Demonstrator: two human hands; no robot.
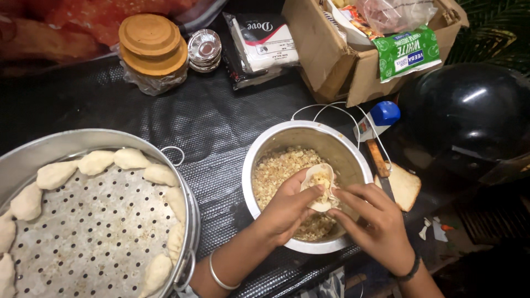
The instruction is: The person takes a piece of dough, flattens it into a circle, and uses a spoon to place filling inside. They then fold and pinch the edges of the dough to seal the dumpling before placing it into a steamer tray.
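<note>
Over the round steel bowl [353,157] of crumbly filling, the left hand [284,212] cups a soft, pale oval dough wrapper [320,187], seemingly upright lengthwise; the right hand [375,223] pinches its edge.

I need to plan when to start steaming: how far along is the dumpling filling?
Done: about ten shaped dumplings line the rim of the perforated steamer tray; its middle is bare. In hand: the left hand cups an open dough wrapper with filling in it, over the steel bowl, while the right hand pinches its edge. Left: plenty of crumbly filling remains in the bowl.
</note>
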